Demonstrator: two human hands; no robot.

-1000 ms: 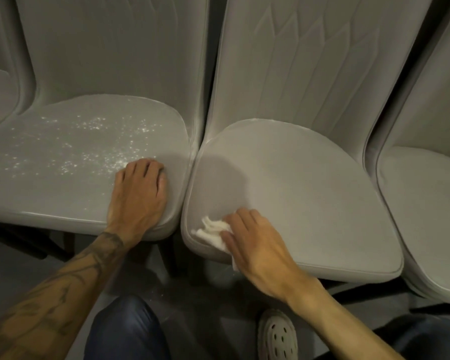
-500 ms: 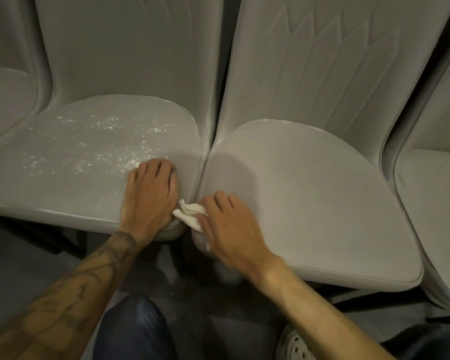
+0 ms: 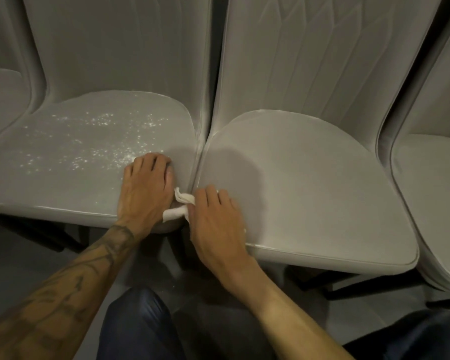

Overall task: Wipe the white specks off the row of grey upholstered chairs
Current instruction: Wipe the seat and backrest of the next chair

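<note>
Grey upholstered chairs stand side by side. The left-centre seat (image 3: pixel 63 193) carries a scatter of white specks (image 3: pixel 94 149) across its middle and left. The right-centre seat (image 3: pixel 309 183) looks free of specks. My left hand (image 3: pixel 146 190) lies flat, palm down, on the front right corner of the speckled seat. My right hand (image 3: pixel 216 222) presses a crumpled white cloth (image 3: pixel 178 209) at the front left corner of the right-centre seat, over the gap between the two seats. The cloth touches the side of my left hand.
Another grey seat (image 3: pixel 431 193) sits at the far right and part of one (image 3: pixel 0 100) at the far left. Tall backrests (image 3: pixel 120 48) close off the far side. Dark chair legs (image 3: pixel 348 284) and grey floor lie below; my knees in dark trousers (image 3: pixel 135 326) are near.
My right hand slid the cloth leftward along the front of the right-centre seat to the gap beside my left hand. My left hand stayed in place on the speckled seat.
</note>
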